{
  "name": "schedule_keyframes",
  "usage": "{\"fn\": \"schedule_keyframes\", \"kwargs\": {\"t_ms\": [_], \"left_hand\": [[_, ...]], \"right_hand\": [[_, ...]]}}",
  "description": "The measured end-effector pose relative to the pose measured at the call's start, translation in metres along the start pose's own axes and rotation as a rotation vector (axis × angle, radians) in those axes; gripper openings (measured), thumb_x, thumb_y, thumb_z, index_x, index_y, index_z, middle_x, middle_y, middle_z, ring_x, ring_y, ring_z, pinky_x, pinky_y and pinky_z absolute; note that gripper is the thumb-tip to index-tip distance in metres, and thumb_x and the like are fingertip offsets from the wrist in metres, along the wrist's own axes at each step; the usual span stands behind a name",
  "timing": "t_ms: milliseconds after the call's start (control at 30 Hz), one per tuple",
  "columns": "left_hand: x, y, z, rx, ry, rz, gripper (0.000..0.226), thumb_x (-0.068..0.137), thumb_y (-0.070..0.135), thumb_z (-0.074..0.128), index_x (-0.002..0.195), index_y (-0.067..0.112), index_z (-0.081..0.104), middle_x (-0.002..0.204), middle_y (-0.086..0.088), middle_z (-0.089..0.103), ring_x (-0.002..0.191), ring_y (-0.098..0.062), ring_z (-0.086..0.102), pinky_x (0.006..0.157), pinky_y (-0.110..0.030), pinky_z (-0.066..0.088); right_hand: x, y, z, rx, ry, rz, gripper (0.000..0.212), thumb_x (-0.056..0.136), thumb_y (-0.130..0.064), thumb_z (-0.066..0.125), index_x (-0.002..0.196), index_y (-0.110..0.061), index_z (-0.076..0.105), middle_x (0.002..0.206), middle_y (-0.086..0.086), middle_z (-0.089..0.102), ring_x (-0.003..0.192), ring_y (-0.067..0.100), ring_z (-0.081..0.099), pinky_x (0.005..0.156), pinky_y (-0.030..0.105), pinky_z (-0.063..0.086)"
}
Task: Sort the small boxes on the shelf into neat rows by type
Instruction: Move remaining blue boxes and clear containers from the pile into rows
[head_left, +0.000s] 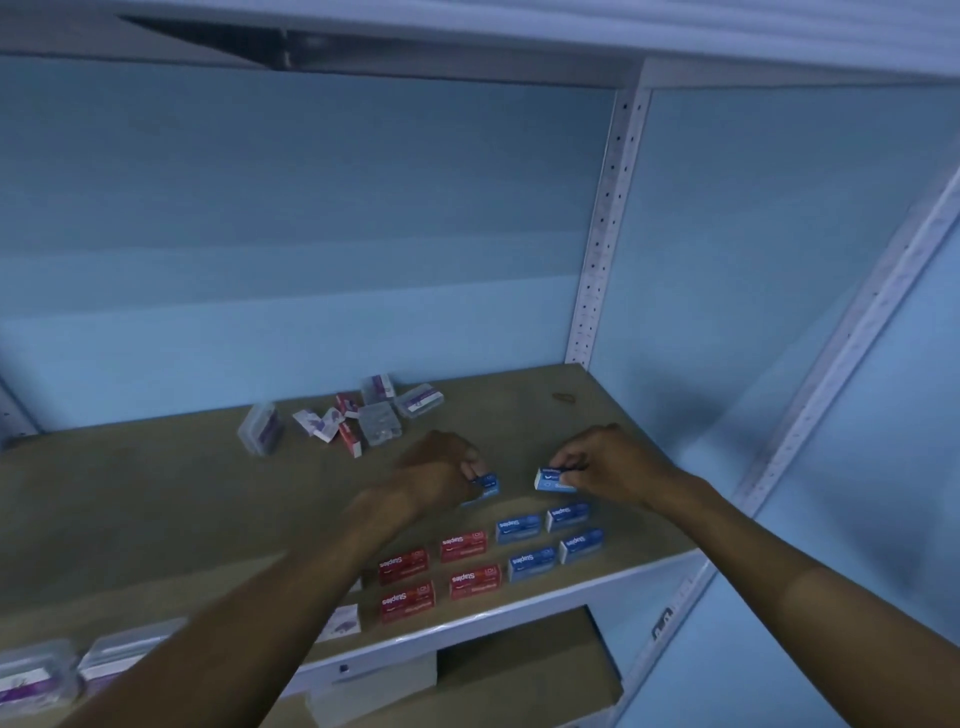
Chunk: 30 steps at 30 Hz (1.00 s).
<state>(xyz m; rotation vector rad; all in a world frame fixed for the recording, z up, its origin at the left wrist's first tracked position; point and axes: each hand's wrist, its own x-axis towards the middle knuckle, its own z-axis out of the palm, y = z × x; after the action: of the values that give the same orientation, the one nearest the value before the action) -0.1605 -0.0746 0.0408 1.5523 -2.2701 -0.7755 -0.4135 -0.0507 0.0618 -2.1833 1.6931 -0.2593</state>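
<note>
On the brown shelf board (156, 493), several red staple boxes (464, 545) and several blue staple boxes (519, 528) lie in rows near the front edge. My left hand (441, 470) grips a blue box (487, 484) just behind the blue rows. My right hand (608, 460) pinches another blue box (555, 480) to its right, low over the board. Farther back lies a loose heap of clear plastic boxes (382, 423) mixed with small red and white boxes (349, 434).
A clear box (261, 428) stands apart at the left of the heap. More clear boxes (36, 675) sit at the front left, partly hidden by my left forearm. A perforated upright (602, 234) bounds the shelf at the right. A lower shelf (519, 670) shows beneath.
</note>
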Motion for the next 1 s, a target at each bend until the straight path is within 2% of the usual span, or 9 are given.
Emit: {"fn": "schedule_keyframes", "kwargs": {"t_ms": [67, 200, 467, 600, 767, 867, 933, 1000], "left_hand": [[0.004, 0.005, 0.006, -0.006, -0.018, 0.002, 0.018, 0.079, 0.014, 0.077, 0.096, 0.015, 0.075, 0.093, 0.000, 0.074, 0.083, -0.011, 0.067, 0.072, -0.017, 0.049], [0.006, 0.009, 0.014, 0.053, -0.022, 0.006, 0.018, 0.079, 0.017, 0.077, 0.096, 0.018, 0.074, 0.092, 0.004, 0.072, 0.076, -0.004, 0.062, 0.065, -0.008, 0.042], [0.009, 0.016, 0.017, 0.121, -0.011, 0.014, 0.020, 0.081, 0.015, 0.074, 0.101, 0.013, 0.074, 0.100, -0.002, 0.074, 0.089, -0.012, 0.068, 0.075, -0.015, 0.044], [0.009, 0.019, 0.021, 0.128, -0.010, 0.014, 0.022, 0.082, 0.014, 0.073, 0.105, 0.012, 0.072, 0.104, -0.002, 0.072, 0.093, -0.013, 0.067, 0.073, -0.011, 0.040], [0.009, 0.023, 0.024, 0.136, -0.018, 0.017, 0.024, 0.082, 0.014, 0.073, 0.106, 0.013, 0.072, 0.105, -0.002, 0.072, 0.095, -0.015, 0.067, 0.083, -0.021, 0.050], [0.002, 0.028, 0.021, 0.155, -0.032, 0.032, 0.023, 0.082, 0.017, 0.072, 0.105, 0.017, 0.072, 0.105, 0.000, 0.071, 0.095, -0.015, 0.066, 0.085, -0.023, 0.051], [-0.003, 0.029, 0.019, 0.170, -0.047, 0.038, 0.021, 0.082, 0.024, 0.069, 0.103, 0.021, 0.071, 0.108, 0.002, 0.068, 0.095, -0.017, 0.064, 0.086, -0.028, 0.053], [-0.008, 0.030, 0.013, 0.196, -0.048, 0.032, 0.022, 0.084, 0.034, 0.066, 0.103, 0.023, 0.067, 0.111, 0.001, 0.066, 0.096, -0.019, 0.063, 0.085, -0.033, 0.054]], "right_hand": [[-0.001, 0.007, 0.001, 0.023, 0.003, 0.022, 0.019, 0.087, -0.013, 0.077, 0.105, -0.014, 0.081, 0.104, 0.000, 0.079, 0.088, 0.004, 0.066, 0.070, -0.002, 0.039], [0.001, 0.014, 0.005, 0.035, -0.004, 0.040, 0.019, 0.089, -0.017, 0.077, 0.107, -0.017, 0.080, 0.108, -0.003, 0.077, 0.086, 0.002, 0.062, 0.064, -0.003, 0.037], [0.016, 0.014, 0.017, 0.025, 0.000, -0.017, 0.019, 0.087, -0.013, 0.078, 0.105, -0.017, 0.081, 0.105, -0.002, 0.078, 0.085, 0.002, 0.065, 0.071, -0.001, 0.039], [0.019, 0.015, 0.022, 0.009, -0.010, -0.023, 0.019, 0.086, -0.014, 0.078, 0.104, -0.019, 0.081, 0.105, -0.004, 0.078, 0.075, -0.005, 0.059, 0.067, -0.001, 0.039], [0.022, 0.019, 0.025, 0.004, -0.014, -0.027, 0.017, 0.087, -0.015, 0.077, 0.104, -0.020, 0.081, 0.106, -0.004, 0.077, 0.071, -0.008, 0.055, 0.068, 0.002, 0.039], [0.023, 0.019, 0.024, 0.005, -0.024, -0.031, 0.018, 0.086, -0.015, 0.078, 0.104, -0.019, 0.081, 0.106, -0.005, 0.077, 0.074, -0.006, 0.059, 0.074, 0.007, 0.047], [0.023, 0.019, 0.022, 0.035, -0.036, -0.013, 0.021, 0.084, -0.017, 0.081, 0.105, -0.019, 0.080, 0.105, -0.005, 0.077, 0.080, -0.003, 0.063, 0.085, 0.016, 0.054], [0.024, 0.020, 0.016, 0.077, -0.047, 0.013, 0.023, 0.084, -0.024, 0.082, 0.107, -0.023, 0.079, 0.104, -0.008, 0.077, 0.086, -0.002, 0.067, 0.085, 0.013, 0.053]]}}
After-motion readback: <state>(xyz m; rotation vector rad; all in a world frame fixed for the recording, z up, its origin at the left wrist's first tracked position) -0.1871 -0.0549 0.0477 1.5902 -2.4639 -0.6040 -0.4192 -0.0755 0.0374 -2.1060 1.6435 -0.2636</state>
